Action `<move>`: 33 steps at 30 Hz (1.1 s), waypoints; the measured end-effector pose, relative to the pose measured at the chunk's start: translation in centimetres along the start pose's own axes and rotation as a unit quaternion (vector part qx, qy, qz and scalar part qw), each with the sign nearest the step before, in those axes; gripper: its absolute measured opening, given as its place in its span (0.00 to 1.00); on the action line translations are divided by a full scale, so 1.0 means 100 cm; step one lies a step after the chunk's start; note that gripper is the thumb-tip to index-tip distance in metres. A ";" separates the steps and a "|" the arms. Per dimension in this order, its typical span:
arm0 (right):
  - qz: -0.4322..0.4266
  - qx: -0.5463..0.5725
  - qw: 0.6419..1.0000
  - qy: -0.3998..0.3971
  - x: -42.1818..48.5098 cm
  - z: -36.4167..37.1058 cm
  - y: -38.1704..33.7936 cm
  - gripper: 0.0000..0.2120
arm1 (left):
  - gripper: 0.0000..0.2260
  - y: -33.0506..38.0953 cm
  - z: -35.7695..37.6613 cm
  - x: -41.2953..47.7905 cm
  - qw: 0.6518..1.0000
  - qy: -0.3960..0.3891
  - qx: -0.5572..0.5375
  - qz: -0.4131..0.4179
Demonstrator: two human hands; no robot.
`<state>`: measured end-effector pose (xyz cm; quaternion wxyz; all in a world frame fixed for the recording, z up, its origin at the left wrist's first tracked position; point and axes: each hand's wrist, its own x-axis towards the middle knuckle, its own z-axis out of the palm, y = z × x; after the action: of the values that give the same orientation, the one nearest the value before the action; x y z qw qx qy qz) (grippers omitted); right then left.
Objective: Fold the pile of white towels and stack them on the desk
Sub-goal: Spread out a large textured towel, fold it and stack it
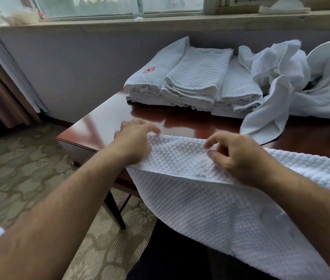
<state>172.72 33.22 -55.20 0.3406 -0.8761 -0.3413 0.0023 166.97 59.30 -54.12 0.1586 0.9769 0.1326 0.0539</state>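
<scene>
**Towel folding, mid-task.** A waffle-weave towel [200,209] fills the lower centre and right of the frame. A flap is doubled over along its upper edge. Its top part rests on the near edge of the desk [103,122], and the rest hangs off toward the bottom of the frame. The left hand [133,138] curls its fingers round the flap's upper left corner. The right hand [238,156] pinches the flap between thumb and bent fingers, right of centre.

**Done:** three folded stacks [198,81] stand side by side at upper centre, and the top towel of the leftmost bears a red embroidered mark [149,70].

**Left:** the towel in hand, judged to be at an early fold, and a heap of unfolded towels [281,77] touching the stacks at upper right. The heap runs out of frame, so how many remain cannot be told.
</scene>
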 end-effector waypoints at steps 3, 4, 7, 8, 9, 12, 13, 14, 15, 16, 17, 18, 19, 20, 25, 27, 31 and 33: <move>0.049 -0.224 0.969 0.092 -0.005 -0.003 0.010 0.16 | 0.30 0.017 0.009 -0.012 0.993 0.070 0.037 0.086; 0.092 -0.259 0.959 0.070 -0.007 -0.004 0.012 0.23 | 0.29 0.024 0.013 -0.016 0.991 0.066 -0.006 0.120; 0.183 -0.249 0.951 0.009 -0.009 -0.018 0.026 0.29 | 0.23 0.041 0.029 -0.019 0.983 0.011 -0.093 0.158; 0.201 -0.234 0.951 -0.001 -0.010 -0.027 0.032 0.28 | 0.22 0.043 0.033 -0.016 0.982 -0.004 -0.107 0.153; 0.211 -0.223 0.952 -0.004 -0.011 -0.035 0.040 0.27 | 0.22 0.044 0.036 -0.011 0.982 -0.014 -0.125 0.141; 0.216 -0.223 0.950 -0.018 -0.016 -0.055 0.056 0.25 | 0.18 0.041 0.037 0.010 0.990 -0.004 -0.089 0.111; 0.206 -0.226 0.952 -0.018 -0.017 -0.055 0.059 0.25 | 0.15 0.037 0.036 0.017 0.993 0.010 -0.025 0.113; 0.193 -0.222 0.956 -0.016 -0.016 -0.054 0.060 0.26 | 0.13 0.032 0.035 0.024 0.993 0.020 0.035 0.113; 0.178 -0.210 0.961 -0.017 -0.013 -0.051 0.060 0.26 | 0.14 0.027 0.035 0.029 0.991 0.027 0.074 0.111; 0.166 -0.195 0.966 -0.020 -0.009 -0.047 0.060 0.26 | 0.16 0.023 0.035 0.033 0.989 0.031 0.091 0.109; 0.159 -0.185 0.969 -0.027 -0.005 -0.042 0.060 0.24 | 0.18 0.018 0.037 0.036 0.989 0.037 0.089 0.108; 0.152 -0.190 0.969 -0.034 -0.002 -0.038 0.060 0.22 | 0.20 0.014 0.040 0.038 0.989 0.044 0.080 0.112; 0.145 -0.207 0.967 -0.033 0.000 -0.034 0.062 0.20 | 0.22 0.010 0.043 0.039 0.989 0.058 0.071 0.120; 0.133 -0.226 0.965 -0.023 0.001 -0.031 0.065 0.20 | 0.23 0.008 0.045 0.040 0.987 0.076 0.062 0.128; 0.076 -0.258 0.962 0.050 0.013 -0.031 0.076 0.24 | 0.23 0.013 0.042 0.062 0.978 0.113 0.092 0.151; 0.058 -0.267 0.959 0.077 0.024 -0.033 0.079 0.23 | 0.21 0.018 0.040 0.079 0.976 0.108 0.110 0.157; 0.046 -0.250 0.961 0.110 0.046 -0.035 0.085 0.22 | 0.21 0.024 0.037 0.113 0.975 0.106 0.113 0.161; 0.058 -0.242 0.962 0.114 0.055 -0.033 0.089 0.20 | 0.21 0.023 0.038 0.124 0.975 0.108 0.109 0.161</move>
<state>183.02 29.83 -56.70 0.1544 -0.9452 -0.2387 -0.1606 180.02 59.51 -56.14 0.0250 0.9852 -0.0051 0.1696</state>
